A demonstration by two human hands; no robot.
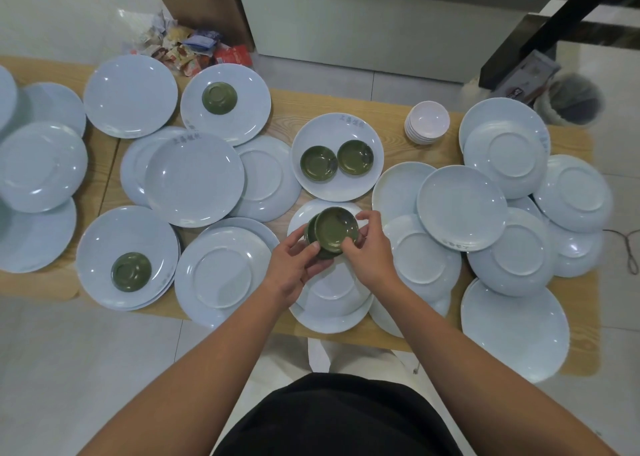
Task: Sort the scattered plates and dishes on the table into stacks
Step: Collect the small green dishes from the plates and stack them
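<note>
Head view showed the held green dishes (334,232) at lower centre of the frame, just above the pale plates. The left hand (294,265) was curled under the lower ones and the right hand (370,247) pinched the top one's rim, probably to nest it squarely into a stack. They looked glossy olive, shallow and round, the top one facing up and slightly tilted. Just above, a loose green pair (318,163) sat side by side on a pale blue plate (337,126), and a white bowl stack (427,123) stood at upper right on the wooden table (391,109).
</note>
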